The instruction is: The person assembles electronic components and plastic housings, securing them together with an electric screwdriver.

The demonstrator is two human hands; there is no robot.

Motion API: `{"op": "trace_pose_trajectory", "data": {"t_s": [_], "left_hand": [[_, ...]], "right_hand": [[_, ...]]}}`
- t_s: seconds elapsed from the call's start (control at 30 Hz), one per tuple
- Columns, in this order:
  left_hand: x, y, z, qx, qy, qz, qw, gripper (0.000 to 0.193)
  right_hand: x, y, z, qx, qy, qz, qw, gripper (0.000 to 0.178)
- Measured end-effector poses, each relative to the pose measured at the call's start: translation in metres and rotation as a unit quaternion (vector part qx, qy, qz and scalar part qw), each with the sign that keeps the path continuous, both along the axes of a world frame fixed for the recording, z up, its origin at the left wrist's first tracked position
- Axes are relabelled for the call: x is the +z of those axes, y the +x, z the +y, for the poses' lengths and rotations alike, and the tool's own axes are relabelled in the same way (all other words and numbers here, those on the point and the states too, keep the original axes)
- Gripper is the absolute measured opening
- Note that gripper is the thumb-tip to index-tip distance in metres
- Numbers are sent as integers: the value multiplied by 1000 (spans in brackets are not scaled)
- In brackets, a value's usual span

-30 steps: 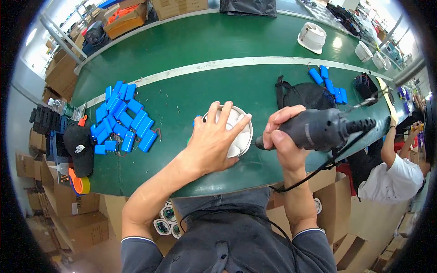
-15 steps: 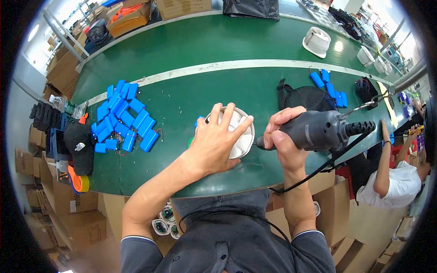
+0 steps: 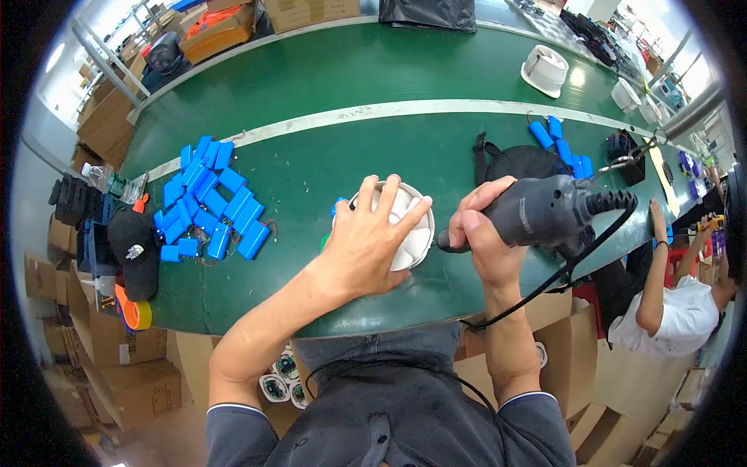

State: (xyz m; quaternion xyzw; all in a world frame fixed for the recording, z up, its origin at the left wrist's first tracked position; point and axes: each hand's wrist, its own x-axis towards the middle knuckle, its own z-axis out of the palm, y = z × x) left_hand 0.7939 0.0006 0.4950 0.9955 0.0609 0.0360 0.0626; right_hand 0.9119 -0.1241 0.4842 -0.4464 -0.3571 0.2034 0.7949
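A white round plastic housing (image 3: 422, 240) lies on the green work table in front of me. My left hand (image 3: 362, 245) grips it from above, fingers spread over its top and thumb at its near side, hiding much of it. Bits of blue and green show past the hand at the housing's left. My right hand (image 3: 490, 245) is wrapped round a black electric screwdriver (image 3: 541, 212), held nearly level. Its tip points left at the housing's right side; I cannot tell whether the bit touches. A cord and a hanging hook join the tool's rear end.
Several blue battery packs (image 3: 206, 198) are heaped at the left, by a black cap (image 3: 132, 253) and orange tape (image 3: 140, 310). A black bag (image 3: 521, 161) and more blue packs (image 3: 564, 148) lie right. Another white housing (image 3: 545, 70) stands far right. A co-worker (image 3: 669, 311) is at the right.
The rear end of the electric screwdriver has shifted slightly up and to the left, and its hook has tilted with it. My left hand keeps its place on the housing.
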Motion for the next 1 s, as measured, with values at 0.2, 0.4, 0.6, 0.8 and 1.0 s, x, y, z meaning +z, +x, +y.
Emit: {"op": "trace_pose_trajectory", "data": {"t_s": [0.2,0.4,0.6,0.8,1.0], "left_hand": [[0,2,-2,5,6,-2,1000,87],[1,3,-4,8,7,-5,1000,86],[3,4,-11,39,30,-39,998,87],[-2,10,-19,193,87,-21,977,84],[6,47,-5,-2,78,-14,997,54]], "right_hand": [[-2,1,0,-59,15,20,998,18],[0,3,-2,-79,-32,-57,995,17],[10,-1,-1,-44,-37,-21,998,21],[21,7,-16,-78,36,-86,993,33],[35,10,-30,-64,52,-42,996,31]]}}
